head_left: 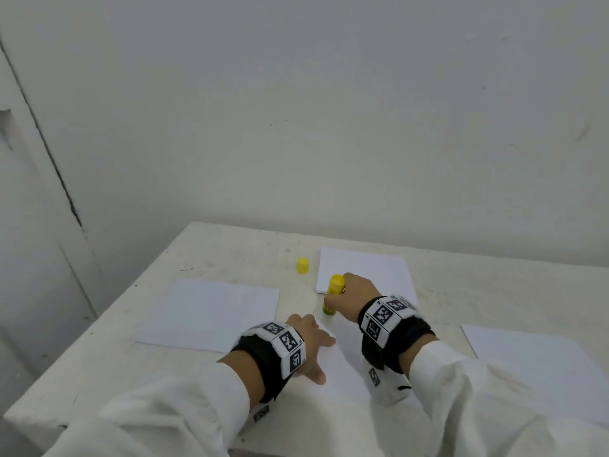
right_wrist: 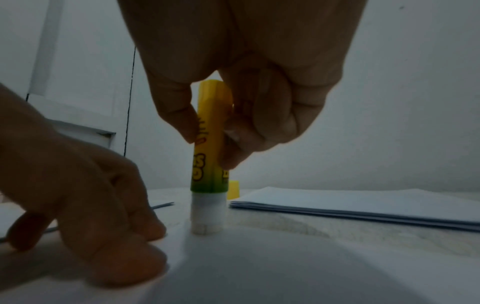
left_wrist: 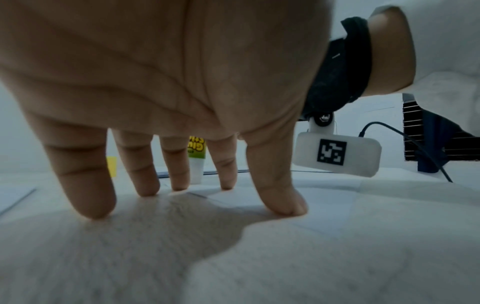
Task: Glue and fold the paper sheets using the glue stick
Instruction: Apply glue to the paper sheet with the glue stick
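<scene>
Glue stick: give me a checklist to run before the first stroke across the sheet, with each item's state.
1. Cap off and parked away from the stroke: ok.
2. Right hand grips the glue stick upright: ok.
3. White tip touches the sheet: ok in the right wrist view.
4. Left hand pins the sheet with spread fingers: ok.
5. Paper stack lies beside the stick, apart from it: ok.
6. Enough glue exposed: cannot tell.
</scene>
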The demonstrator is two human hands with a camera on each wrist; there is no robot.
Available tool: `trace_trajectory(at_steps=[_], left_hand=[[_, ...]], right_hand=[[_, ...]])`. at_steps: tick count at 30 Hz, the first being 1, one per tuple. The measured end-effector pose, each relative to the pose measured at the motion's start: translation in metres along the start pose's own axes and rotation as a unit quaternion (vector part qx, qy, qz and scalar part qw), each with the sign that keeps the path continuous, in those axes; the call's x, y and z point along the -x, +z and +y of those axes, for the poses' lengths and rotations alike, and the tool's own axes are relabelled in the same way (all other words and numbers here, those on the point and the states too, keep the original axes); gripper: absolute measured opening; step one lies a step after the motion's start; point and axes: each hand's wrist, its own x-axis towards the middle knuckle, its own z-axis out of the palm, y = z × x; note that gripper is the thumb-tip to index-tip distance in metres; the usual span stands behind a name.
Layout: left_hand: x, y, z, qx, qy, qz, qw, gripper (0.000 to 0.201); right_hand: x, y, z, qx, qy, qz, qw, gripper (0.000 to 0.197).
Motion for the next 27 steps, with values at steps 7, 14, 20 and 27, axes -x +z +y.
trace_trajectory(at_steps=[7, 14, 20, 27], left_hand=[[-0.009, -0.002, -0.005, -0.013, 0.001, 0.004, 1.000, 0.092], [-0.017, -0.002, -0.014, -0.045, -0.006, -0.019, 0.999, 0.105], [-0.021, -0.002, -0.018, -0.065, 0.003, -0.026, 0.998, 0.111], [-0.016, -0.001, -0.026, 0.044, -0.057, -0.032, 0.997, 0.134]], right_hand=[[0.009, -0.027, 0.038, 0.056, 0.045, 0.014, 0.997, 0.024], [0.023, -0.061, 0.096, 0.062, 0.126, 0.064, 0.988, 0.022], [0.030, -0.061, 0.092, -0.024, 0.101, 0.147, 0.984, 0.028], [0.027, -0.014, 0.015, -0.003, -0.070, -0.019, 0.997, 0.025]])
